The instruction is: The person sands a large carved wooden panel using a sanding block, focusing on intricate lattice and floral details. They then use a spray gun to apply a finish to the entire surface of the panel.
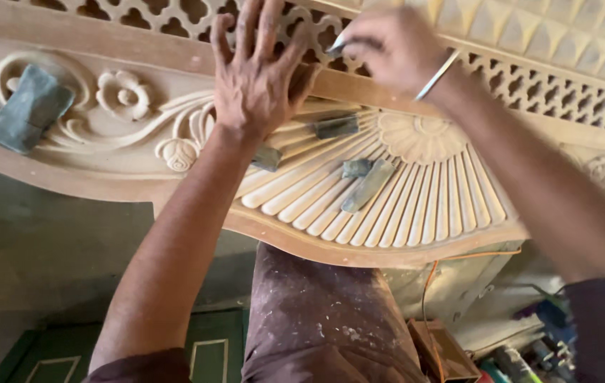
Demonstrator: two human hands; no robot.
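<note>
Left hand (256,71) spread open, pressed flat on pale carved wooden panel (416,206); right hand (391,46) closed on small grey sanding scrap (336,47) at far lattice edge; short, light rubs best kept along groove

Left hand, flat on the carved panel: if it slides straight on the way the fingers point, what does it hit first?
Probably the pierced lattice band along the panel's upper edge. The left hand points up-frame and its fingers already overlap that fretwork. Whether they touch it is unclear.

A folded grey-green sandpaper pad (28,108) lies near the panel's left end. An orange cable (426,298) hangs below its lower edge, above a brown box (444,351).
</note>
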